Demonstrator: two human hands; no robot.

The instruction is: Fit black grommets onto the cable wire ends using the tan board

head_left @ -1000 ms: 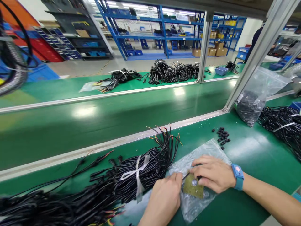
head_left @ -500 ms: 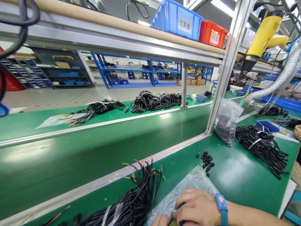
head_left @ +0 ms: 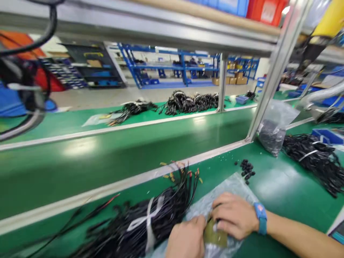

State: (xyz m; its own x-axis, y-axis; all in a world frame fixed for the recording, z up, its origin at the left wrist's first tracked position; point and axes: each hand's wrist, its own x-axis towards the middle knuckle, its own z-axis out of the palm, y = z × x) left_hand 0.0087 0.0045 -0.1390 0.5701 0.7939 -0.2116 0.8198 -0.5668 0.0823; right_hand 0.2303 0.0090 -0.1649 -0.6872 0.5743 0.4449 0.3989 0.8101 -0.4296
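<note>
A small olive-green pad (head_left: 215, 234) sits near the bottom of the view, on top of a clear plastic bag (head_left: 231, 186) that lies flat on the green table (head_left: 282, 186). The pad looks thin, light and a bit bendy, so it should be easy to lift, and the best place to pinch it looks like its edges. The bag under it is soft, crinkly and slippery, so it may slide around if pushed. The right hand (head_left: 233, 215), with a blue watch (head_left: 261, 218) on its wrist, is curled down over the pad with fingers pressing on it. The left hand (head_left: 185, 238) is closed up against the pad's left side and seems to pinch it, but the picture is blurry, so I cannot tell just what each finger holds. Just to the left lies a fat bundle of black wires (head_left: 139, 222) tied with a white strap. A few small black caps (head_left: 245, 168) sit a little further back on the table
</note>
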